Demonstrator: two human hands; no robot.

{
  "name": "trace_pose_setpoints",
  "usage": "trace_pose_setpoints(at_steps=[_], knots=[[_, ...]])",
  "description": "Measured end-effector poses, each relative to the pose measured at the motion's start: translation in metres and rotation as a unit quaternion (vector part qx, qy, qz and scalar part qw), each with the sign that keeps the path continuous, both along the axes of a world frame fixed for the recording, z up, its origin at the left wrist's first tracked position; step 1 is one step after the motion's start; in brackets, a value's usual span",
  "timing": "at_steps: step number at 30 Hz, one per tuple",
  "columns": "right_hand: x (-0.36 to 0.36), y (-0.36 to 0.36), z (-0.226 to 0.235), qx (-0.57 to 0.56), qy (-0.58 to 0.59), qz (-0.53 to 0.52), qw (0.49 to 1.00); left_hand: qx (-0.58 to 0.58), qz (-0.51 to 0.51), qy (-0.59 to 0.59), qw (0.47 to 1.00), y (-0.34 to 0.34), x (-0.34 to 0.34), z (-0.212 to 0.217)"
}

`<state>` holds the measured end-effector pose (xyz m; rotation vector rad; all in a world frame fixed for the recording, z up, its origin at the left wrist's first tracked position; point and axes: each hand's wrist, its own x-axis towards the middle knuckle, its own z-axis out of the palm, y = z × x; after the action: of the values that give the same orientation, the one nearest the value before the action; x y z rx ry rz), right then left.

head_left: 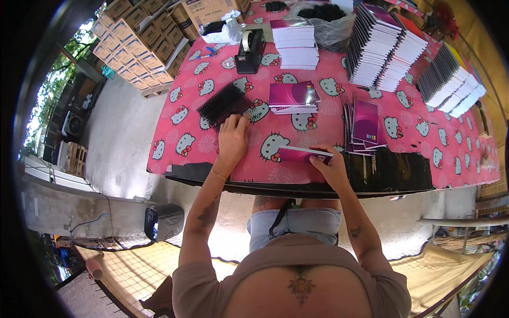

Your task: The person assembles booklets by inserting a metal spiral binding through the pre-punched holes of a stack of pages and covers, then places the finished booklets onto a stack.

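A pile of black spiral binding coils (224, 105) lies on the table to the left. At its near end is my left hand (232, 139), fingers bent down and closed on the end of a coil; the fingertips are partly hidden. My right hand (330, 163) grips a small purple notebook (297, 154) by its right end, thumb on top. The notebook is tilted just above the near part of the table, its white page edge facing away from me. Beyond it sits a short stack of purple notebooks (290, 95). More purple notebooks with black coils (366, 123) lie to the right.
The pink cartoon-cat tablecloth (183, 114) is torn at the near edge, baring a black surface (392, 172). A black tape dispenser (250, 51), notebook stacks (295, 47), tall coil-bound stacks (376, 47) and a plastic bag of coils (324, 26) stand farther back. Cardboard boxes (140, 45) are piled left.
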<state>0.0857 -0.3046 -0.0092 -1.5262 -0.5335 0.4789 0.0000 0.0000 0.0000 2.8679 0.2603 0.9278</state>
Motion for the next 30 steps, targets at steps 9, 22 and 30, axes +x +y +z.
trace_pose_setpoints(at_steps=[9, 22, 30], knots=[[-0.001, 0.002, -0.004, 0.012, -0.008, -0.016, 1.0, -0.135, -0.014, -0.109, 0.985, 0.001, -0.006, 0.014], [-0.005, 0.0, -0.009, 0.015, -0.014, -0.024, 0.999, -0.024, 0.135, -0.009, 0.991, -0.019, -0.032, 0.003], [-0.007, 0.0, -0.004, 0.016, -0.014, -0.016, 1.0, -0.076, 0.095, -0.082, 0.989, 0.002, -0.025, 0.001]])
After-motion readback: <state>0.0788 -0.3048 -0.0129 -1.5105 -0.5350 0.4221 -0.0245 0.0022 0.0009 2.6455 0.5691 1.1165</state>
